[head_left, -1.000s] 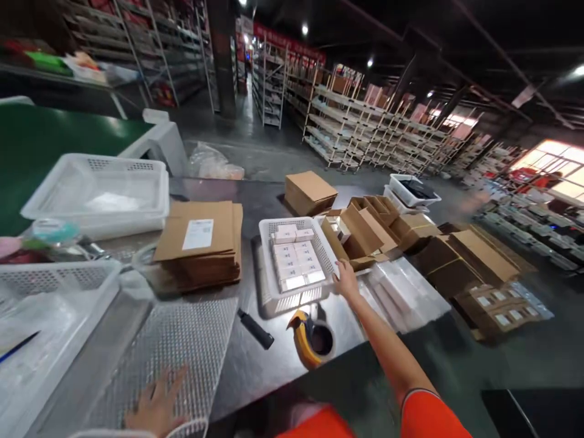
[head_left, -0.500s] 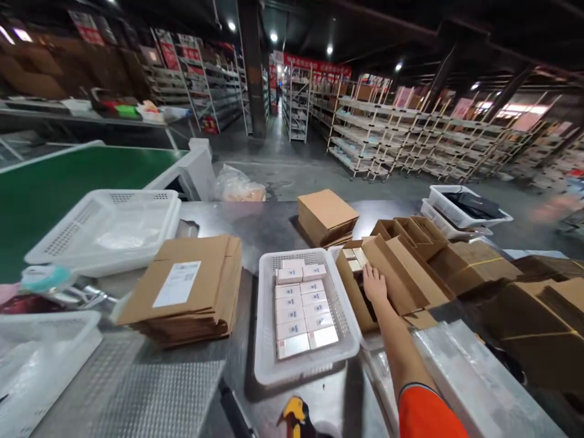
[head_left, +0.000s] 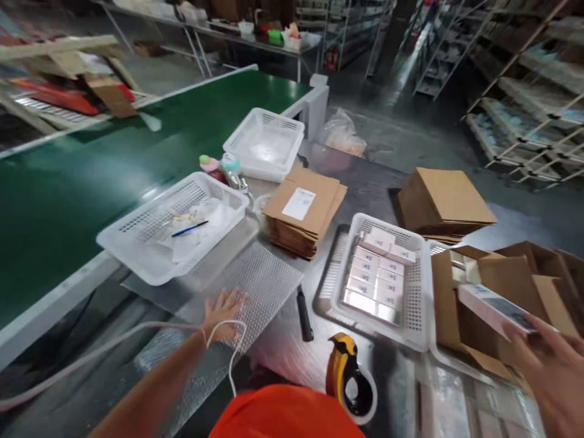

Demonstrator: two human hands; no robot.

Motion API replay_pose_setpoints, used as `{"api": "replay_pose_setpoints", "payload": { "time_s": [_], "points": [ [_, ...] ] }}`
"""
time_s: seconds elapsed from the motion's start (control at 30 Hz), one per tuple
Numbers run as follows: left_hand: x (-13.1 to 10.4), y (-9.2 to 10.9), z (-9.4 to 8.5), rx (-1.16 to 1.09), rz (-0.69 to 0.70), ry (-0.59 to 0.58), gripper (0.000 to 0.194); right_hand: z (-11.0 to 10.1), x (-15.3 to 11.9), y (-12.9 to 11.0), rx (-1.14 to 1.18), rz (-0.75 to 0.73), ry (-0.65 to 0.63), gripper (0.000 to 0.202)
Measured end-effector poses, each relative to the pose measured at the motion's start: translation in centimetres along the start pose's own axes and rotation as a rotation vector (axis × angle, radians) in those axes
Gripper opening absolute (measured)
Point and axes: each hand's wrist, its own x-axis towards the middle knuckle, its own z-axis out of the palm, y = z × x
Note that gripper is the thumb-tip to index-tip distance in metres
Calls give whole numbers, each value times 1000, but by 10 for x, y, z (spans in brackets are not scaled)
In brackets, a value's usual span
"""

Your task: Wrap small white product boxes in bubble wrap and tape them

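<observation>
My left hand (head_left: pixel 224 315) lies flat with fingers spread on a sheet of bubble wrap (head_left: pixel 269 292) at the table's front left. At the right, my right hand (head_left: pixel 542 359) grips a slim white box (head_left: pixel 493 309) by its near end, holding it above an open cardboard carton (head_left: pixel 444 304). Several more white boxes (head_left: pixel 463 267) show inside that carton. Left of the carton, a white basket (head_left: pixel 420 304) holds rows of small white boxes (head_left: pixel 374 277). A black-handled tool (head_left: pixel 304 313) and a yellow tape dispenser (head_left: pixel 349 377) lie between my hands.
Folded cardboard (head_left: pixel 305 213) is stacked behind the bubble wrap, with another cardboard stack (head_left: pixel 449 194) at the back right. Two white baskets, one with a blue pen (head_left: pixel 189 229), stand along the green conveyor (head_left: pixel 137 152). A white cord (head_left: pixel 137 328) crosses my left wrist.
My view has swung left and down. My right hand has come out of the carton with a slim white box. My left hand has come into view on the bubble wrap.
</observation>
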Motion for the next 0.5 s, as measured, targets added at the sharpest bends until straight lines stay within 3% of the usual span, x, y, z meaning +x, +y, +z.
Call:
{"api": "replay_pose_setpoints", "payload": {
  "time_s": [0.07,0.13,0.23,0.3,0.4,0.5],
  "points": [
    [4,-6,1,46,-8,-32,111,-3,-34,-60,197,12,-56,73],
    [4,-12,6,88,16,2,112,18,-79,-149,472,60,-270,67],
    [-1,-24,17,93,56,89,101,91,-150,-295,897,47,-511,52],
    [-4,-31,22,84,41,111,98,146,-192,-374,990,-33,-540,41],
    [-2,-35,23,68,-9,47,101,212,-241,-440,1009,-147,-553,28],
    [1,-33,19,27,-42,-29,110,250,-273,-454,904,-252,-554,17]
  ]
}}
